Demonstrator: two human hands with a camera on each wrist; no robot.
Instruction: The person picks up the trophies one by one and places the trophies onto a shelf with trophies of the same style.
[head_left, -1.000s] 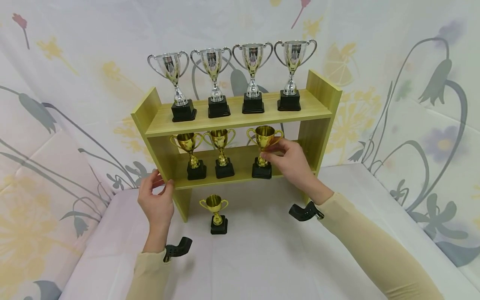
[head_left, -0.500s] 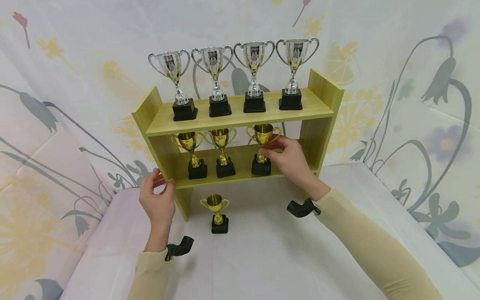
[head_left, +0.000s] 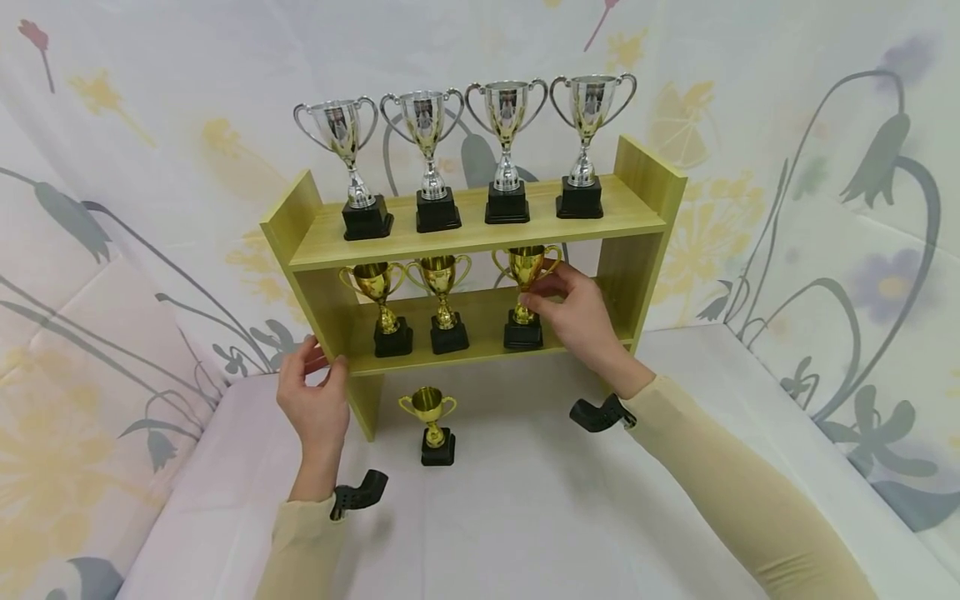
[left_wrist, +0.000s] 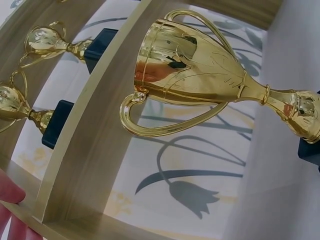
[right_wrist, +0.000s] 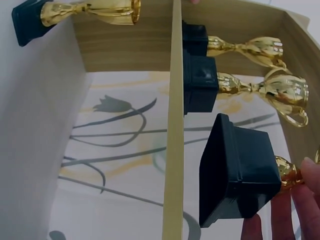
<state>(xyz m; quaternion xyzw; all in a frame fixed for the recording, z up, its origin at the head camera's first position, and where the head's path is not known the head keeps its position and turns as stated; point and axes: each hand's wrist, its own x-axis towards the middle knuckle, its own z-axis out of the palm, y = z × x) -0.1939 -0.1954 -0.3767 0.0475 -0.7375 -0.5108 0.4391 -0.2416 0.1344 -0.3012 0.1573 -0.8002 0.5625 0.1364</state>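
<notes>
My right hand (head_left: 581, 321) pinches the stem of a gold trophy cup (head_left: 523, 265) with a black base, upright at the right part of the shelf unit's lower board (head_left: 487, 357). In the right wrist view that trophy's black base (right_wrist: 240, 172) stands a little off the board, with a gap between. My left hand (head_left: 315, 408) grips the left side panel (head_left: 309, 304) of the wooden shelf unit, thumb at the front edge and fingers behind. Two more gold trophies, the left one (head_left: 387, 321) and the middle one (head_left: 446, 321), stand on the lower board.
Several silver trophies (head_left: 506, 154) line the top board (head_left: 465, 225). One gold trophy (head_left: 432, 425) stands on the white tablecloth (head_left: 510, 517) in front of the unit, and it shows close up in the left wrist view. A flowered cloth backdrop (head_left: 810, 208) surrounds the table.
My right hand has moved the gold trophy slightly up and inward, its cup now partly behind the top board's edge. My left hand has kept its grip on the side panel.
</notes>
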